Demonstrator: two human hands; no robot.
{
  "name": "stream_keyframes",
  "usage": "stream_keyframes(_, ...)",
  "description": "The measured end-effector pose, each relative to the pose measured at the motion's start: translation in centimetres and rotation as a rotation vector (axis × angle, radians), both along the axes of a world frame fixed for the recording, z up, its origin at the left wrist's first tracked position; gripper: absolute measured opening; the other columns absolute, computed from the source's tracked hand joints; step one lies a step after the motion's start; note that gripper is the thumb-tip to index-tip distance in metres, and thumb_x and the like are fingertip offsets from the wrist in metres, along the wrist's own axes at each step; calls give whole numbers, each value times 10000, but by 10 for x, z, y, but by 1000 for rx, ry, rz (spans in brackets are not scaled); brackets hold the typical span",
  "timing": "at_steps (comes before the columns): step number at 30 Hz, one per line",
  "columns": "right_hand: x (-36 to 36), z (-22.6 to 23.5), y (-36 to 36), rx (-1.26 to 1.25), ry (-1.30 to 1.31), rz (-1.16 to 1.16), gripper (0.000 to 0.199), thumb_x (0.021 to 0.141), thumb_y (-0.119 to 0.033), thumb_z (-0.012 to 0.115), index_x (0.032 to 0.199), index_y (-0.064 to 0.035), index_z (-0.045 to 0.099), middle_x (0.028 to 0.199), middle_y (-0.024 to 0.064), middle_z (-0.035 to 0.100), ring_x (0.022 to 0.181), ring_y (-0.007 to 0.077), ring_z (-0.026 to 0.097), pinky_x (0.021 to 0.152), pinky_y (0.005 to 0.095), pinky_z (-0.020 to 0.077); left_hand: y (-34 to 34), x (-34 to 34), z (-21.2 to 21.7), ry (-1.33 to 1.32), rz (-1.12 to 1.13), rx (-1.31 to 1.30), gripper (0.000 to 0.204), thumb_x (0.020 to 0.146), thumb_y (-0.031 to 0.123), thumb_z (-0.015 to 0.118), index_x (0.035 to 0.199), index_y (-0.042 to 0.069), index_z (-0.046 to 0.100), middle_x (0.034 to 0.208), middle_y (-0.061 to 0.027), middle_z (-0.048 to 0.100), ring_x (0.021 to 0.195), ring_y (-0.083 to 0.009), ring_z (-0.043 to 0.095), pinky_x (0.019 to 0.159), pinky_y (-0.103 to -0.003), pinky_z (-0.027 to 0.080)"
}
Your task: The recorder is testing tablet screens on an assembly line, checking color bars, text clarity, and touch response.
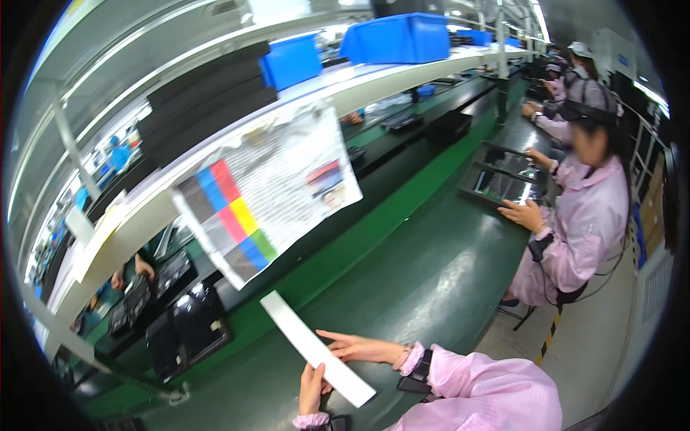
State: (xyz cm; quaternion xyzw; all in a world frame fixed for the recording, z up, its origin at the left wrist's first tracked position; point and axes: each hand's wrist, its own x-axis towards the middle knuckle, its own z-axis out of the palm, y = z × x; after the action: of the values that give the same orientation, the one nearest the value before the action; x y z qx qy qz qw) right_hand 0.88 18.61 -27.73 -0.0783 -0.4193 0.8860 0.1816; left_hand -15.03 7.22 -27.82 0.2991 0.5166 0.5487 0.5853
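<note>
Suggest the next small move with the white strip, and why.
Probably close the right grip on the white strip to steady it: the left grip appears to hold its left edge, while the right one's fingers reach the opposite edge, index outstretched, hold unclear.

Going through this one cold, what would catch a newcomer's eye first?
Probably the long, flat white strip in the left hand, low and near the centre, pale against the dark green worktop. Next, the printed sheet with bright colour blocks, hanging from the white shelf left of centre. Then the large blue plastic bin on that shelf, at the top.
</note>
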Motion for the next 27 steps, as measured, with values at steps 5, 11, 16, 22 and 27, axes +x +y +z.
stream_keyframes(5, -1, -34, 8, -46, -28, -21, 631, 916, -179, 506, 1413, -4, 157, 1240, 108, 490, 1099, 159, 493, 926, 300, 409, -4, 20, 29, 87, 58, -93, 242, 919, 217, 503, 1070, 38, 562, 766, 1, 565, 601, -75, 492, 469, -209, 356)
stream_keyframes(11, 3, -16, 4, 15, -56, 11, 480, 926, -235, 496, 1319, 8, 367, 1203, 68, 512, 1064, 128, 505, 907, 273, 413, -7, 18, 38, 163, -22, -57, 373, 929, 263, 491, 1185, -8, 499, 981, -52, 590, 808, -115, 568, 633, -213, 455)
stream_keyframes(16, 2, -16, 6, 34, -50, -3, 480, 924, -287, 501, 1295, 2, 399, 1145, 43, 528, 1012, 106, 508, 865, 261, 421, -5, 10, 21, 181, -14, -115, 389, 935, 249, 484, 1220, -16, 475, 1035, -73, 580, 873, -136, 561, 687, -231, 460)
stream_keyframes(22, 6, -7, 10, 9, -66, 17, 487, 912, -282, 521, 1281, 11, 398, 1158, 52, 523, 1036, 112, 502, 888, 274, 414, -1, 18, 36, 163, -30, -44, 377, 939, 218, 476, 1232, -18, 464, 1039, -75, 575, 857, -130, 557, 659, -218, 454)
stream_keyframes(27, -3, -25, 10, -20, -76, 43, 460, 922, -280, 509, 1273, 3, 418, 1154, 52, 532, 1049, 116, 503, 900, 272, 412, -7, 18, 39, 148, 61, -182, 362, 932, 229, 486, 1210, -2, 483, 917, -26, 584, 703, -73, 539, 541, -170, 410)
